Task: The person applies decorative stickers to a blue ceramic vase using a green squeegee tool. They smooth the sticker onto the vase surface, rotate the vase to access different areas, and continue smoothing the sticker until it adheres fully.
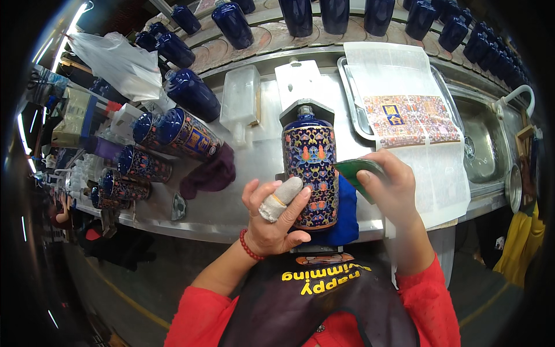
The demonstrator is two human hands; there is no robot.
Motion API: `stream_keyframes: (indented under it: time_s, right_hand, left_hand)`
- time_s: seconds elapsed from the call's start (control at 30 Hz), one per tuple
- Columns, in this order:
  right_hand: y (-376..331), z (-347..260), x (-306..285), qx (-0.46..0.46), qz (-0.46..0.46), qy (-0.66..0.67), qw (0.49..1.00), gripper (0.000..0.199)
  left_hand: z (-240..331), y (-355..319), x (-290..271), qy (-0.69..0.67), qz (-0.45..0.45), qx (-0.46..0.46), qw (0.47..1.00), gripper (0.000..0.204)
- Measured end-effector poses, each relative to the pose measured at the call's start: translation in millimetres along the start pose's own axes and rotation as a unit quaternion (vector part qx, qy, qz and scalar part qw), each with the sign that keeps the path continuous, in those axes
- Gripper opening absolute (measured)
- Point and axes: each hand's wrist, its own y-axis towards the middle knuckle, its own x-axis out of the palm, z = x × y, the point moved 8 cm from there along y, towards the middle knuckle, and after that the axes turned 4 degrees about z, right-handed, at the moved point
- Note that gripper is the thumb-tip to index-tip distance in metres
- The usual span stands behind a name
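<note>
A dark blue bottle [309, 168] covered in colourful floral pattern lies before me, its neck pointing away against a grey angled rest [326, 111]. My left hand [274, 220] is at the bottle's lower left side, fingers spread and fingertips at its surface. One finger wears a pale cloth cover [281, 199] with a tan band. In my right hand [395, 188], pinched between thumb and fingers, is a flat green scraper [365, 173]; its tip reaches the bottle's right side. Blue cloth [346, 214] lies under the bottle.
Patterned transfer sheets [410, 118] lie on a tray [358, 124] at right, beside a metal sink [483, 139]. Decorated bottles [188, 136] and a purple cloth [214, 173] are at left, near a clear plastic container [238, 98]. Plain blue bottles [232, 24] line the far conveyor.
</note>
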Motion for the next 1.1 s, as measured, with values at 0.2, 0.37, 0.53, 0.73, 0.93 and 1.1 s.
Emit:
stream_keyframes:
  time_s: [0.2,0.37,0.53,0.73,0.93,1.1]
  right_hand:
    - [1.5,-0.4,4.4,-0.015,0.009,0.018,1.0,0.015]
    - [-0.8,0.9,4.8,-0.012,0.002,-0.001,1.0,0.014]
    - [7.4,-24.0,12.9,-0.128,0.003,-0.033,0.991,0.02]
    - [-26.3,-91.3,44.0,-0.415,-0.129,-0.167,0.885,0.026]
    - [-10.5,-67.2,27.4,-0.288,-0.068,-0.16,0.942,0.036]
    - [-34.6,-43.0,21.0,-0.225,-0.138,-0.053,0.963,0.03]
  left_hand:
    - [15.1,-15.8,5.0,0.047,-0.013,0.012,0.999,0.064]
    - [24.2,-17.4,3.0,0.046,-0.001,0.036,0.998,0.059]
    - [33.0,-23.0,4.2,0.034,-0.002,0.056,0.998,0.053]
    - [39.3,-39.9,-19.1,-0.022,0.06,0.089,0.994,0.038]
    - [15.2,-47.4,-17.3,-0.039,0.039,-0.042,0.998,0.04]
    - [23.6,-48.8,-8.6,0.015,0.013,-0.006,1.0,0.04]
